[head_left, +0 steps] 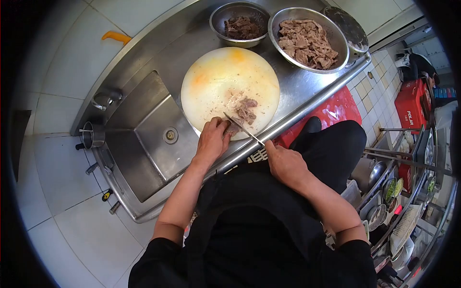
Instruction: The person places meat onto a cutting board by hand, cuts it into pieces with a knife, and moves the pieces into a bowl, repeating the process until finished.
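A round pale cutting board (pixel 218 79) lies on a steel counter (pixel 297 89). Near its front edge sits a small pile of sliced brown meat (pixel 245 110). My left hand (pixel 211 141) presses down on a piece of meat at the board's near rim, fingers curled over it. My right hand (pixel 283 161) grips the handle of a knife (pixel 242 128), whose blade slants across the meat beside my left fingers.
Two steel bowls stand behind the board: a small one (pixel 238 24) with dark meat and a larger one (pixel 307 41) heaped with sliced meat. A steel sink (pixel 149 139) lies left of the board. Racks of dishes (pixel 403 201) and a red crate (pixel 410 103) stand at right.
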